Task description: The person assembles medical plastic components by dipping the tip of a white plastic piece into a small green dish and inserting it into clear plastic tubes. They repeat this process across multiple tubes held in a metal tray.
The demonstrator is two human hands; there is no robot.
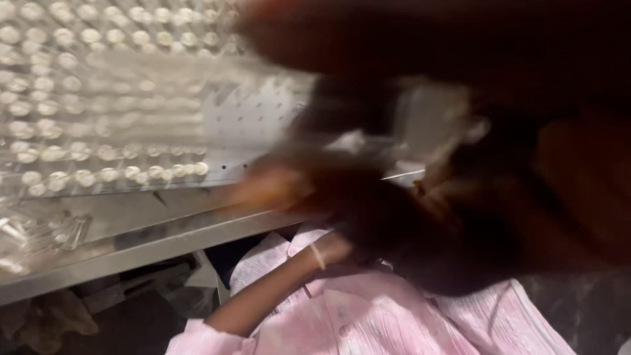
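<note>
The picture is heavily smeared by motion. My left forearm rises from a pink sleeve, with a pale band at the wrist, and my left hand (273,187) is a blur at the edge of the metal table (164,246). Whether it holds anything cannot be made out. It is close to a perforated rack (256,112) filled with several rows of small clear vials (112,174) with pale caps. A large dark blur fills the upper right. My right hand (578,190) seems to be a brownish smear within it, beside a pale, clear shape (427,118) that I cannot identify.
Loose clear vials (66,230) lie on the table at the left, near its front edge. Under the table there is dark clutter and crumpled material (59,315). My pink shirt (368,315) fills the bottom centre.
</note>
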